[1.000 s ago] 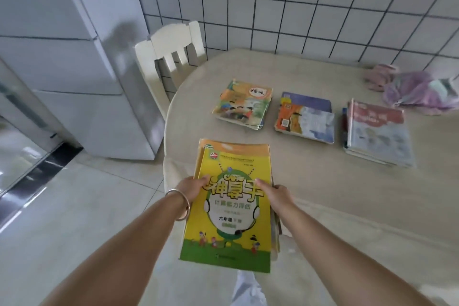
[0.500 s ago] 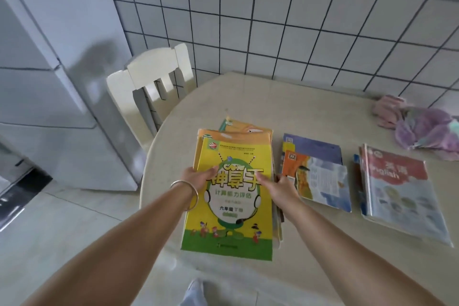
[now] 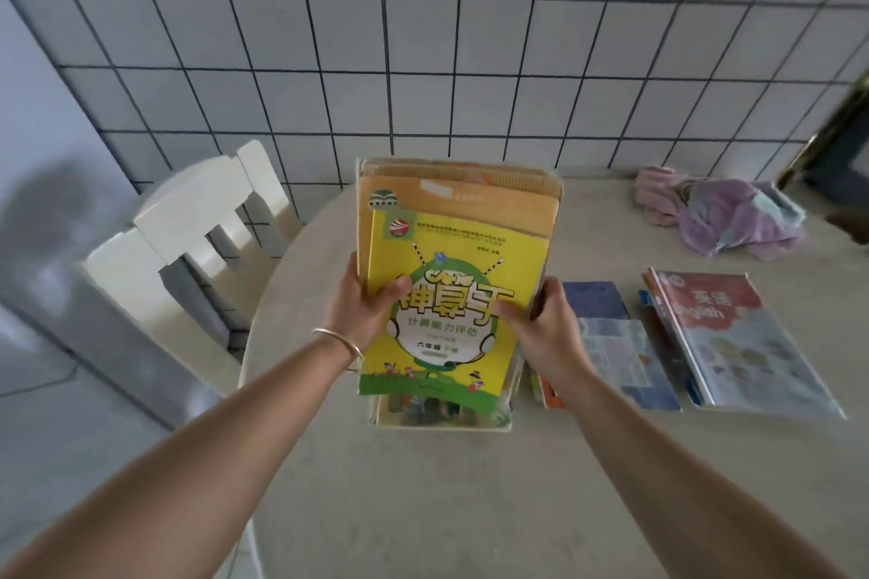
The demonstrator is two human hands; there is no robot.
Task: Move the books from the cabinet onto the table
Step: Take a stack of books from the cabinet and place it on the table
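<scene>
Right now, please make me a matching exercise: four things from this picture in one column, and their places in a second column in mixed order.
Things:
1. yellow book stack
2. English book
3. white chair
4. pink cloth

Places:
A. at the table's left edge, by the wall
B. lying on the table at the right
C. held between both hands, the left hand and the right hand
D. bunched at the far right of the table

Pairs: 1-C, 2-B, 3-A, 4-D

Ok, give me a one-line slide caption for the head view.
Both hands, left hand and right hand, grip a yellow-topped stack of books over the round table.
</scene>
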